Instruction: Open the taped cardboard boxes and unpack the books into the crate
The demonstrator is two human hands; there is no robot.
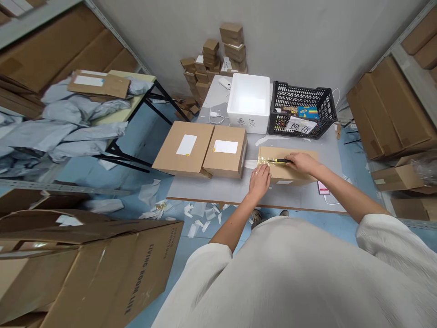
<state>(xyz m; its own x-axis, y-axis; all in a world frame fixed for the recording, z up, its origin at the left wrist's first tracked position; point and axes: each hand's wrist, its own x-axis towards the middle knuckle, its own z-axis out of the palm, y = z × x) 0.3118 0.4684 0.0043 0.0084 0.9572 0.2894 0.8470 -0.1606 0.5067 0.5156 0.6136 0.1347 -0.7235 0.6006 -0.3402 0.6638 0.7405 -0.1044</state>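
Note:
A small brown cardboard box [300, 175] lies on the grey table [218, 187] in front of me, with clear tape along its top seam. My right hand [302, 162] is closed on a yellow and black utility knife [278, 161] whose tip rests on the taped seam. My left hand [259, 181] presses down on the box's left front corner, fingers together and flat. Both sleeves are white.
Two larger labelled boxes [201, 149] sit to the left on the table. A white foam box [248, 103] and a black crate [300, 110] stand at the back. A phone [322, 187] lies right of the box. Paper scraps litter the blue floor; big cartons flank both sides.

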